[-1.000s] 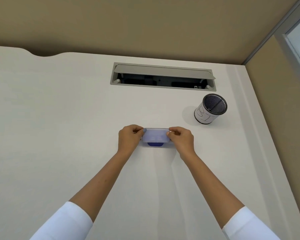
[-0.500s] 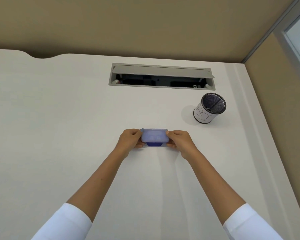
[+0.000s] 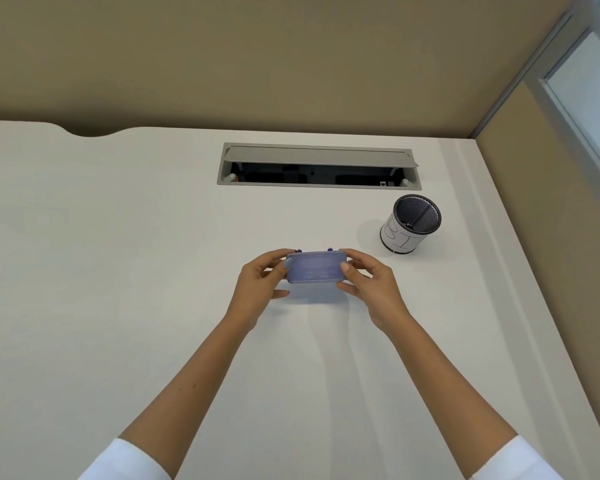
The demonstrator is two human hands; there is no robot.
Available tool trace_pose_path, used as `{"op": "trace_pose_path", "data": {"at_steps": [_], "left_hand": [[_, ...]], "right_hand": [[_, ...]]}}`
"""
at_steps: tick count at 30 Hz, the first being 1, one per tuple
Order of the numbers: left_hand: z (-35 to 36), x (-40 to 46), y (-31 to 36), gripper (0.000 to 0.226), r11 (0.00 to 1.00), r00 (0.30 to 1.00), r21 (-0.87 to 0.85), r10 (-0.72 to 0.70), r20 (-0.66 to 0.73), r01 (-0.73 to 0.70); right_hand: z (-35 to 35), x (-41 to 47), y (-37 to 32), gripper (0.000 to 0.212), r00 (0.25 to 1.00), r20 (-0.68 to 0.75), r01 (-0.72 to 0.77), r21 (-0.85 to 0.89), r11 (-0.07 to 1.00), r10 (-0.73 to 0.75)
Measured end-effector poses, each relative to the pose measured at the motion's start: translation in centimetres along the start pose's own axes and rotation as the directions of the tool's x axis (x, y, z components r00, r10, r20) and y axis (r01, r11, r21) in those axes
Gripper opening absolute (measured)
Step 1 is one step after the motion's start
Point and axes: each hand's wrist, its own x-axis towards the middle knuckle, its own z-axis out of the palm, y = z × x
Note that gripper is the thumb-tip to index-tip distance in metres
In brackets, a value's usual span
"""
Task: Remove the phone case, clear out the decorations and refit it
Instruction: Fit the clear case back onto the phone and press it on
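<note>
1. Translucent lilac, the rectangular cased phone (image 3: pixel 315 268) was held lengthwise just above the pale surface (image 3: pixel 118 271).
2. The left hand (image 3: pixel 262 284) and right hand (image 3: pixel 369 284) each pinched one short end.
3. A black mesh pen cup (image 3: pixel 411 224) stood near, to the right.
4. Peeling one corner first, gently, would likely free the case best.

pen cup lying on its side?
No, the mesh pen cup stands upright on the desk, open top up, to the right of the phone.
</note>
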Motion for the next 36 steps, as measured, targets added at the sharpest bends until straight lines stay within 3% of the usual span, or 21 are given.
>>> {"op": "trace_pose_path", "data": {"at_steps": [16,23,36], "left_hand": [[0.8,-1.3,2.1,0.017,0.958,0.965,-0.127,0.252,-0.066,-0.259],[1.0,-1.3,3.3,0.013,0.949,0.962,-0.158,0.262,-0.074,-0.271],[1.2,-1.1,3.7,0.009,0.946,0.96,-0.166,0.268,-0.075,-0.277]], "right_hand": [[0.5,-2.0,-3.4,0.016,0.988,0.084,0.113,0.179,0.977,-0.13],[0.8,-2.2,-4.5,0.021,0.984,0.101,0.112,0.268,0.957,-0.144],[1.1,-1.8,-4.8,0.012,0.983,0.053,0.159,0.249,0.955,-0.177]]}}
